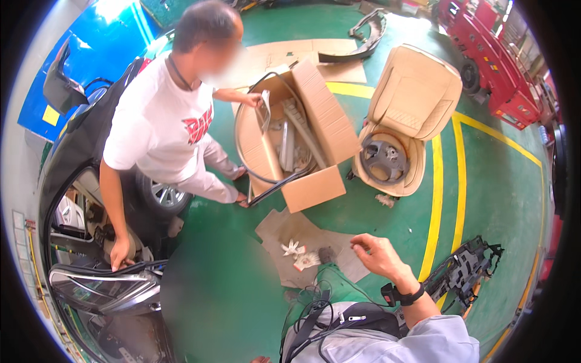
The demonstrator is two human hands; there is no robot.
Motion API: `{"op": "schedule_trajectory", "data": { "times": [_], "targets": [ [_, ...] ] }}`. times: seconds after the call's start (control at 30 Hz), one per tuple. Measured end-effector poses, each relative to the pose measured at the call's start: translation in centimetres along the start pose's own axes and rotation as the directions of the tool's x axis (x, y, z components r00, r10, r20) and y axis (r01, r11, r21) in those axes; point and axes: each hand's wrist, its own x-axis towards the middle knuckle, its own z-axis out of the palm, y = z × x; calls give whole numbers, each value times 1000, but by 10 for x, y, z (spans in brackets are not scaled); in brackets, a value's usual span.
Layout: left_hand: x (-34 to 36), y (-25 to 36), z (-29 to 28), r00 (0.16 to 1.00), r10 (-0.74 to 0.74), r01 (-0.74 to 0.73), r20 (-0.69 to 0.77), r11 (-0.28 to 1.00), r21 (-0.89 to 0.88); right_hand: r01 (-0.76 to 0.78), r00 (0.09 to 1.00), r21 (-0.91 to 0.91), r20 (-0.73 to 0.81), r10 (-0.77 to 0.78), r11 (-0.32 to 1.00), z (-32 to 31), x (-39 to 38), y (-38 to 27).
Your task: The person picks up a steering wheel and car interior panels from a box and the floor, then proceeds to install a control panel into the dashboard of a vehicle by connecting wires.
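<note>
My right hand (378, 255) is raised over the floor, loosely bent with its fingers apart and nothing visible in it. A dark band circles its wrist. Only a sliver of my left hand (261, 359) shows at the lower edge, its fingers hidden. Below and left of my right hand, a grey floor mat (278, 228) lies on the green floor with white gloves (302, 257) on it. Ahead stands an open cardboard box (327, 112) holding long trim parts. A beige car seat (414, 85) bears a dark steering wheel (384, 157).
At left a co-worker (160, 121) has one hand at the box with a small pale piece, the other at the open car door (109, 284). A black dashboard frame (463, 275) lies at right. Flattened cardboard (275, 54) and a red vehicle (490, 60) are farther back.
</note>
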Motion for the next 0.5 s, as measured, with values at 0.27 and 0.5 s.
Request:
{"op": "schedule_trajectory", "data": {
  "times": [0.27,0.5],
  "targets": [
    [20,20,25,998,21,-22,55,1000,21,41,998,-1,57,-41,999,-14,-4,-20],
    [45,65,63,999,-48,49,-13,989,139,59,998,9,-6,-58,998,-35,-9,-22]
  ]
}}
